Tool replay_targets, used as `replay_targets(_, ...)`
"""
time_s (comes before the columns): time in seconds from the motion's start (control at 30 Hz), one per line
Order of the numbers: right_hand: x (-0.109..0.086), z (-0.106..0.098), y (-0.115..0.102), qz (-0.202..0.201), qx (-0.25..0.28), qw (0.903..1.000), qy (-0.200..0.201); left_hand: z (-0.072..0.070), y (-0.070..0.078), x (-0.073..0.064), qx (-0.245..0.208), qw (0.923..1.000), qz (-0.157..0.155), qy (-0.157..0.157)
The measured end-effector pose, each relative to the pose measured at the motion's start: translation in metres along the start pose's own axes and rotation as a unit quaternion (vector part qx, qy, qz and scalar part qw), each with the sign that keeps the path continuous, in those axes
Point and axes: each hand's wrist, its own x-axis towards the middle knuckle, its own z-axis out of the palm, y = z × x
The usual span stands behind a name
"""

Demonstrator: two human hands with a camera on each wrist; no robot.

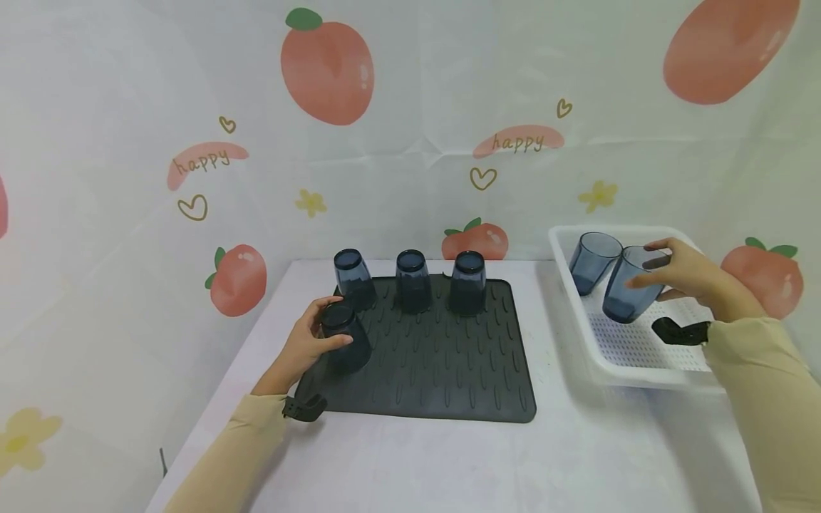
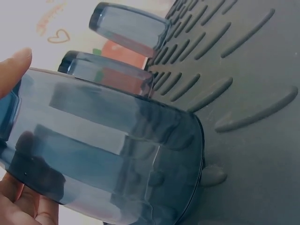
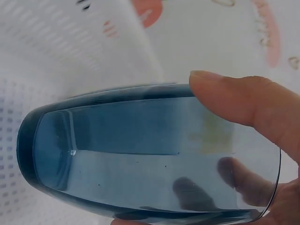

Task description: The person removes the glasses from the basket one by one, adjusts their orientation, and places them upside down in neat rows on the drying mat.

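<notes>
Blue tumbler (image 1: pixel 348 353), upside down: the left hand (image 1: pixel 301 350) grips it at the left side of a black mat (image 1: pixel 442 377). The right hand (image 1: pixel 695 276) grips a second tumbler (image 1: pixel 622 293), tilted, over a white basket (image 1: pixel 648 377). Three more inverted glasses (image 1: pixel 413 285) line the mat's back.

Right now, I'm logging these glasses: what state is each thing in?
Black mat: lying flat
White basket: upright
Three back glasses: upside down on mat
Front glass in left hand: upside down, mat contact unclear
Basket-side glass in right hand: mouth up
Unheld basket glass: mouth up
</notes>
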Motion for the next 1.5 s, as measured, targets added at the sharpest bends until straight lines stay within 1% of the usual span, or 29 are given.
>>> replay_targets(0.27,-0.018,0.004,-0.025,-0.02,0.008,0.9994,0.027,0.001,0.006,-0.003,-0.011,0.9999,0.0,-0.001)
replay_targets(0.53,-0.025,0.01,-0.046,-0.031,0.029,0.9963,0.074,-0.003,0.0,-0.003,0.003,1.0,0.003,0.005)
replay_targets(0.7,-0.03,0.019,-0.059,-0.038,0.033,0.9921,0.115,-0.004,0.009,-0.006,0.004,1.0,0.007,0.004)
replay_targets(0.83,-0.034,0.025,-0.069,-0.051,0.047,0.9871,0.144,-0.008,0.015,-0.006,0.007,0.9997,0.02,0.009)
replay_targets(0.9,-0.036,0.028,-0.073,-0.057,0.057,0.9842,0.158,-0.009,0.021,-0.004,0.01,0.9992,0.035,0.017)
replay_targets(1.0,-0.04,0.034,-0.078,-0.065,0.066,0.9795,0.179,-0.009,0.033,-0.002,0.02,0.9977,0.056,0.033)
replay_targets(1.1,-0.043,0.042,-0.08,-0.069,0.074,0.9769,0.188,-0.005,0.048,-0.001,0.028,0.9948,0.083,0.052)
replay_targets(1.27,-0.043,0.054,-0.081,-0.076,0.09,0.9725,0.201,0.0,0.065,0.001,0.04,0.9888,0.12,0.079)
replay_targets(1.4,-0.044,0.061,-0.083,-0.095,0.114,0.9669,0.207,0.003,0.08,0.004,0.036,0.9856,0.14,0.088)
replay_targets(1.5,-0.046,0.066,-0.087,-0.112,0.127,0.9631,0.209,0.007,0.092,0.006,0.028,0.9843,0.152,0.084)
